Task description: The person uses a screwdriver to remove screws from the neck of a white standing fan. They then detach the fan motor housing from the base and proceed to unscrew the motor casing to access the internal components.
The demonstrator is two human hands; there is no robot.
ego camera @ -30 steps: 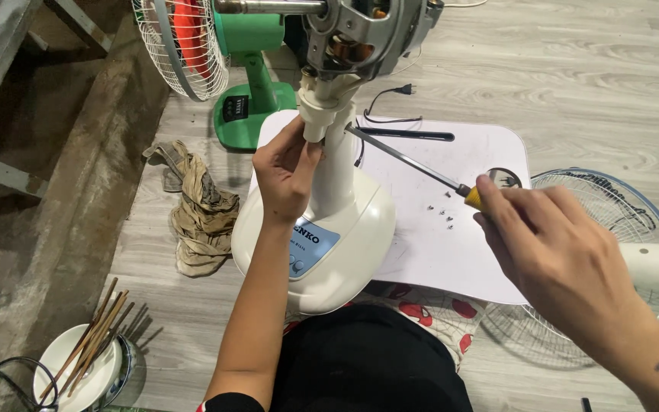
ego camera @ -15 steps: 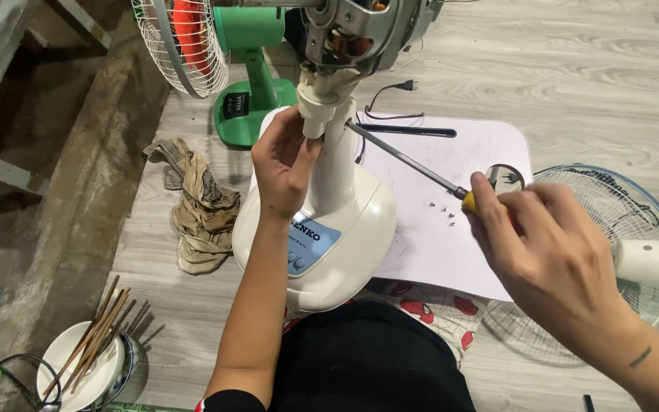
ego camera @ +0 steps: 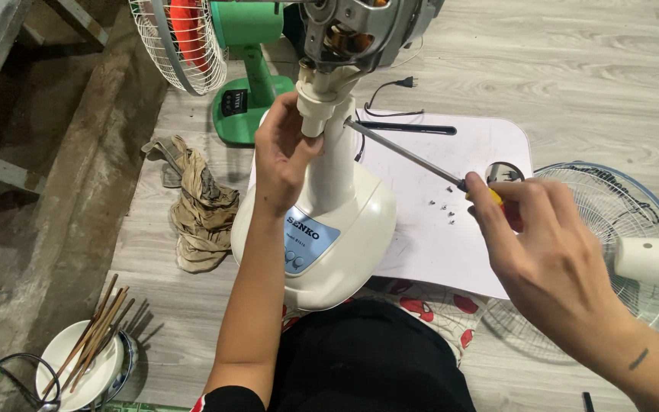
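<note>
A cream table fan (ego camera: 329, 229) stands in front of me with its bare motor (ego camera: 360, 27) at the top of the frame. My left hand (ego camera: 280, 156) grips the fan's neck just below the motor joint. My right hand (ego camera: 551, 255) is closed around the yellow and red handle of a long screwdriver (ego camera: 409, 156). Its metal shaft runs up and left, and the tip touches the neck beside my left hand's fingers.
A white board (ego camera: 451, 236) lies on the wooden floor with small screws (ego camera: 444, 206) and a round metal dish (ego camera: 503, 172). A green fan (ego camera: 242, 84) stands behind, a fan grille (ego camera: 612, 198) at right, a dirty rag (ego camera: 196, 210) at left, a bowl with chopsticks (ego camera: 78, 358) lower left.
My right hand has shifted slightly left and closer with the screwdriver, keeping the tip at the neck. My left hand stays on the neck.
</note>
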